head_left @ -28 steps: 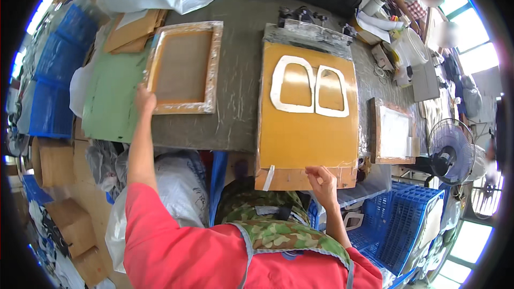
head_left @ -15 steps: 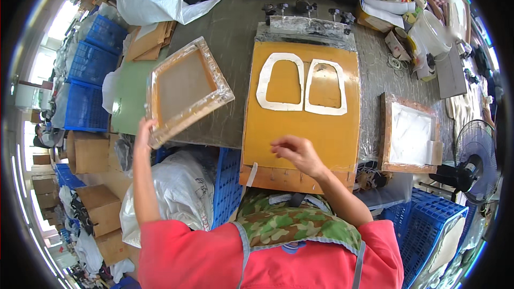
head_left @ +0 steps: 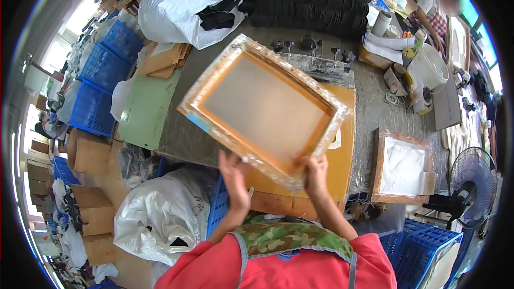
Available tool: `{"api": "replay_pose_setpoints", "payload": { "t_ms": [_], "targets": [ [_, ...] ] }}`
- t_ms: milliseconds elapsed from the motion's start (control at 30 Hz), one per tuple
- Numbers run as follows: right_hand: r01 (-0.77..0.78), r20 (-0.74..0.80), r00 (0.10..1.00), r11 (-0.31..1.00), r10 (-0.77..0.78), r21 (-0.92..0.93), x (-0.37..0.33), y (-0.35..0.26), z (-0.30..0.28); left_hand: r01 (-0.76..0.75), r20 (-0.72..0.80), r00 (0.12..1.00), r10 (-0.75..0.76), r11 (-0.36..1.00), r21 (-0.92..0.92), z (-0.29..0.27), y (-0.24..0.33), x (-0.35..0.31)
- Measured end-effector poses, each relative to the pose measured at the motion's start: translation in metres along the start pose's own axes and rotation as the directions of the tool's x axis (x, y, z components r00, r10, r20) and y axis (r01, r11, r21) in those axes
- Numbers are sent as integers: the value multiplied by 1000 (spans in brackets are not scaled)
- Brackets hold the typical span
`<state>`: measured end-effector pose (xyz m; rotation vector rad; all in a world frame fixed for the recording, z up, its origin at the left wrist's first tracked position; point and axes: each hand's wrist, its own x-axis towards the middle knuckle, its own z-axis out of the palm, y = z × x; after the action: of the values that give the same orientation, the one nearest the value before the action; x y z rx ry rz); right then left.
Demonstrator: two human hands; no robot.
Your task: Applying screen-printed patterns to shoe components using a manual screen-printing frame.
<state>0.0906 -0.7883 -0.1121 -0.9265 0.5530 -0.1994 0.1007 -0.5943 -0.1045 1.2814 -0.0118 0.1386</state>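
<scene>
A screen-printing frame (head_left: pixel 262 109), its mesh greyish beige with an orange border and worn, taped sides, is held up tilted over the table. My right hand (head_left: pixel 316 175) grips its near right corner. Fingers apart, my left hand (head_left: pixel 234 177) is at the frame's near lower edge; whether it touches the edge I cannot make out. Under the frame lies a yellow-brown printing board (head_left: pixel 340 166), mostly hidden, with a bit of a white cut-out piece (head_left: pixel 336 139) showing. Clamps (head_left: pixel 309 44) stand at the board's far end.
To the right lie another framed screen (head_left: pixel 402 166) and a fan (head_left: pixel 471 182). Stacked black pieces (head_left: pixel 316 0) and a white sack (head_left: pixel 187 5) are at the back. A green sheet (head_left: pixel 147 109) is on the left; blue crates (head_left: pixel 423 251) stand at lower right.
The frame has come from the left to over the board, turned and raised. My right hand has taken hold of its corner, and my left hand has moved right along with it.
</scene>
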Motion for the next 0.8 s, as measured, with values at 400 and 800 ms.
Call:
{"api": "replay_pose_setpoints", "payload": {
  "t_ms": [400, 800],
  "targets": [
    [-12, 102, 994, 966, 40, -259, 21, -73, -111, 296, 430, 771, -470, 862, 411, -53, -3, 124],
    [215, 110, 935, 292, -336, -932, 122, -149, -80, 146, 559, 760, -332, 925, 351, 16, -2, 205]
  ]
}}
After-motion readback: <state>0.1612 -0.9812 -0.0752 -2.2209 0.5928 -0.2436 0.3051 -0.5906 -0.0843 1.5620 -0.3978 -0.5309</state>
